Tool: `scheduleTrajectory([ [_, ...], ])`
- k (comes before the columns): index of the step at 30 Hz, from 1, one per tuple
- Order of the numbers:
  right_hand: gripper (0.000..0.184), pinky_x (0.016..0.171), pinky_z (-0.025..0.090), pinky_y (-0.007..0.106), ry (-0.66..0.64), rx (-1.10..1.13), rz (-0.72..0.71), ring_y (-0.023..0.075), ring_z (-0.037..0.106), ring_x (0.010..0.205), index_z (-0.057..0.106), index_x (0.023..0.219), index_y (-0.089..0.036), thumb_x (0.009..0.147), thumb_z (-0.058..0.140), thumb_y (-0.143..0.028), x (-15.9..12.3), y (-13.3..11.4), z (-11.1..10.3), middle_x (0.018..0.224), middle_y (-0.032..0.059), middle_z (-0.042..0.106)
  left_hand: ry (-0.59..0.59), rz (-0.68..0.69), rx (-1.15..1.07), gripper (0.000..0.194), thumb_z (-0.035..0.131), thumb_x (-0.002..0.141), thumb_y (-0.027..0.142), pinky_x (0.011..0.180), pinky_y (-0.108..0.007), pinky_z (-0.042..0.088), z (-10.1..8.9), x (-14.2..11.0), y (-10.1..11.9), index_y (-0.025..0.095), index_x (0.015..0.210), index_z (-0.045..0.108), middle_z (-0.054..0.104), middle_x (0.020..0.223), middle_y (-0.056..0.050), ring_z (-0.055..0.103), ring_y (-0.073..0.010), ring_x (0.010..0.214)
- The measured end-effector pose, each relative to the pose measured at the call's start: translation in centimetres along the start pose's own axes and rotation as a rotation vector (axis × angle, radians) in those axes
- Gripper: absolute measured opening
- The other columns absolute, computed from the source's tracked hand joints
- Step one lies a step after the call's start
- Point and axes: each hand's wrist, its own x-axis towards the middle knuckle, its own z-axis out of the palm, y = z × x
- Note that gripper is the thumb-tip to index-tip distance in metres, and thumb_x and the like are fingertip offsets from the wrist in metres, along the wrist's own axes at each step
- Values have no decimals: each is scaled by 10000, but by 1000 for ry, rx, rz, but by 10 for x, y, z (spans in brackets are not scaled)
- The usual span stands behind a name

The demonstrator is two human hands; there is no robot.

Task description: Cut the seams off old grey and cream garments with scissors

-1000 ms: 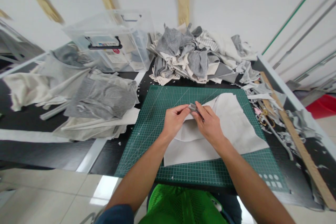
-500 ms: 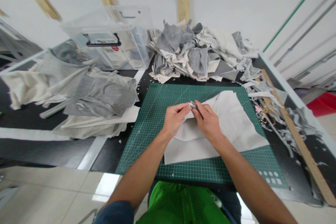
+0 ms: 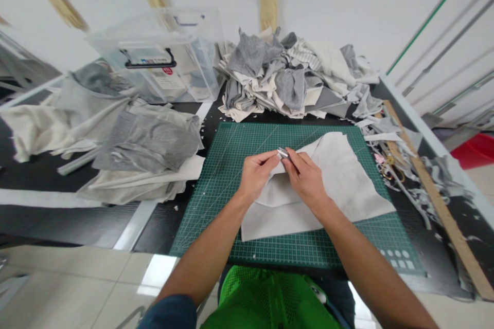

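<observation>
A whitish piece of fabric (image 3: 347, 180) lies partly folded on the green cutting mat (image 3: 224, 164). My left hand (image 3: 254, 177) is closed in a pinch on the raised upper edge of that fabric. Close against it, my right hand (image 3: 307, 176) is closed round a pair of small silvery thread snips (image 3: 283, 152). Their metal tips point toward my left fingertips, at the fabric edge. Most of the snips is hidden inside my right fingers.
Grey and cream fabric pieces (image 3: 150, 139) are stacked on the left. A larger fabric heap (image 3: 289, 82) stands behind the mat, beside a clear plastic box (image 3: 185, 77). On the right lie a wooden ruler (image 3: 436, 198), fabric scraps and gold-handled scissors (image 3: 394, 172).
The tips of the snips have shifted slightly between my fingers. Both hands stay at the same spot on the fabric edge. The camera view has tilted a little.
</observation>
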Motion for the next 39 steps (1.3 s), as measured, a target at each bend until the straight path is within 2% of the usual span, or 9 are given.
scheduleTrajectory([
  [9, 363, 821, 574, 340, 25, 7, -61, 203, 674, 895, 640, 1339, -221, 1073, 454, -383, 1, 0, 1, 1015, 92, 705, 33, 13, 21, 270, 803, 801, 359, 941, -366, 572, 0, -1, 0, 217, 1029, 830, 809, 1070, -60, 743, -222, 967],
  [14, 351, 789, 565, 335, 53, 13, -25, 203, 667, 873, 647, 1319, -211, 1062, 482, -384, 2, -4, -3, 979, 83, 696, 47, -5, 33, 268, 800, 805, 356, 904, -351, 576, 0, -1, -1, 228, 1038, 828, 810, 1057, -55, 744, -208, 928],
  [17, 365, 785, 566, 344, 72, 3, -8, 209, 662, 872, 633, 1337, -217, 1052, 501, -403, 2, -7, -5, 981, 82, 691, 46, 0, 31, 268, 797, 810, 356, 929, -359, 571, 1, 0, 0, 229, 1044, 827, 807, 1079, -61, 744, -208, 948],
  [22, 372, 827, 580, 353, 62, -7, -62, 216, 675, 922, 615, 1356, -211, 1053, 500, -394, 0, -7, -2, 1031, 95, 697, 42, 9, 24, 257, 774, 820, 348, 960, -379, 574, 2, 0, 3, 215, 1034, 828, 805, 1087, -73, 747, -225, 998],
  [28, 371, 854, 586, 357, 38, -29, -59, 214, 680, 940, 610, 1365, -200, 1061, 491, -375, -1, -7, 0, 1052, 101, 698, 115, 34, 92, 214, 784, 792, 303, 941, -384, 594, 5, -2, 3, 222, 983, 835, 814, 1030, -55, 756, -225, 965],
  [39, 372, 812, 589, 357, 41, -51, -66, 217, 688, 911, 626, 1350, -192, 1070, 467, -377, -1, -7, 3, 1047, 115, 712, 203, 46, 169, 225, 809, 755, 286, 889, -386, 624, 6, -3, 0, 231, 971, 838, 818, 989, -44, 767, -229, 912],
])
